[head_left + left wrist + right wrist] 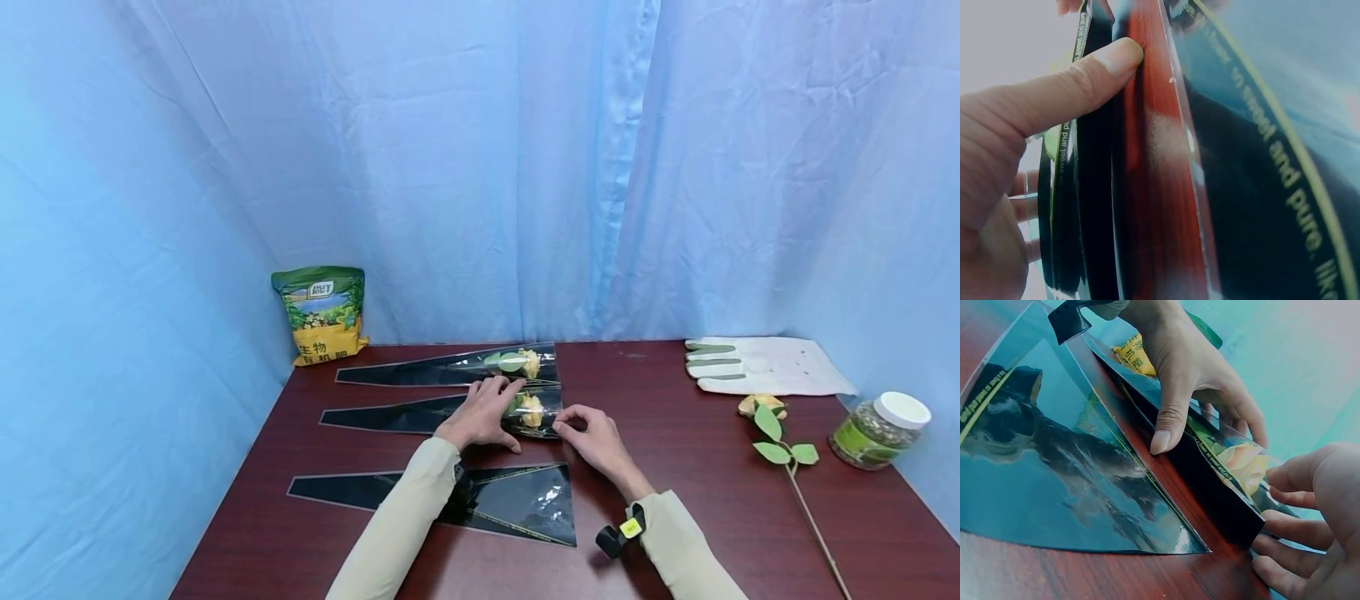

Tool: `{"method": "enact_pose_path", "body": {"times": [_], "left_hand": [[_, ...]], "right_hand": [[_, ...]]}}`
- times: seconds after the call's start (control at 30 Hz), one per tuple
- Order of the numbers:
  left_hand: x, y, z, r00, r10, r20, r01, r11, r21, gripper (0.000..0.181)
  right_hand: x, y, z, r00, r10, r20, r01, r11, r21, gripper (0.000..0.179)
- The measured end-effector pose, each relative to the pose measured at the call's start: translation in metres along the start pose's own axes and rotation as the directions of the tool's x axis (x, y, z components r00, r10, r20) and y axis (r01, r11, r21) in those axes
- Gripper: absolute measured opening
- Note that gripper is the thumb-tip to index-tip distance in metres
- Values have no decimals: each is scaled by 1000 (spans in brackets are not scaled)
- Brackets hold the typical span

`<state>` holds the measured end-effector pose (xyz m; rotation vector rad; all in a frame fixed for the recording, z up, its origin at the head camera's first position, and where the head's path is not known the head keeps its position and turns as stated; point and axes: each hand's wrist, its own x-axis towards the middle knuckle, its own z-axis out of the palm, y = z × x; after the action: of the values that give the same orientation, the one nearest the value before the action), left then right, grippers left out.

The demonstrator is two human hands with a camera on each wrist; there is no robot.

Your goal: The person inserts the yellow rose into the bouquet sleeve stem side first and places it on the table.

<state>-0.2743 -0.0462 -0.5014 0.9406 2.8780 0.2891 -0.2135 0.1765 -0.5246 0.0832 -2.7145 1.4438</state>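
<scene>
My left hand (483,414) lies across the middle flower sleeve (405,417), a black tapered wrapper with a clear front, its fingers spread and thumb extended along the near side. Inside that sleeve a pale yellow rose (531,410) shows at the wide end, with green leaves beside it. At the wide end's near corner, my right hand (600,442) pinches the sleeve's edge between thumb and fingers. The right wrist view shows the yellow bloom (1244,465) behind the clear film, close to the right fingertips.
Behind lies another sleeve (420,372) holding a yellow rose; nearer lies a flat sleeve (517,500) without a flower. At right are a loose rose (806,508), a white glove (780,367) and a lidded jar (873,433). A green-yellow bag (322,317) stands back left, before blue curtains.
</scene>
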Motion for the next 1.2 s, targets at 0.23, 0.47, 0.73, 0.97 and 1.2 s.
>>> {"method": "enact_pose_path", "body": {"times": [0.23,0.47,0.73,0.97,1.2], "left_hand": [[-3,0,-3,1000,-1,17,1,999,-38,109],[-6,-3,-2,999,1,41,2,997,-73,95],[-7,-7,0,999,18,46,-11,990,-138,97],[-9,-7,-3,999,21,40,-14,985,-169,107],[-22,-5,-18,996,-27,-81,11,981,-192,96]], "right_hand": [[-1,1,-7,1000,10,-5,-10,1000,-12,15],[-3,0,-10,1000,18,19,-17,999,-48,9],[-4,1,-10,1000,13,22,-12,998,-63,9],[-7,1,-17,1000,16,15,-15,999,-46,13],[-20,-11,-37,1000,-17,-21,16,999,-45,25]]}}
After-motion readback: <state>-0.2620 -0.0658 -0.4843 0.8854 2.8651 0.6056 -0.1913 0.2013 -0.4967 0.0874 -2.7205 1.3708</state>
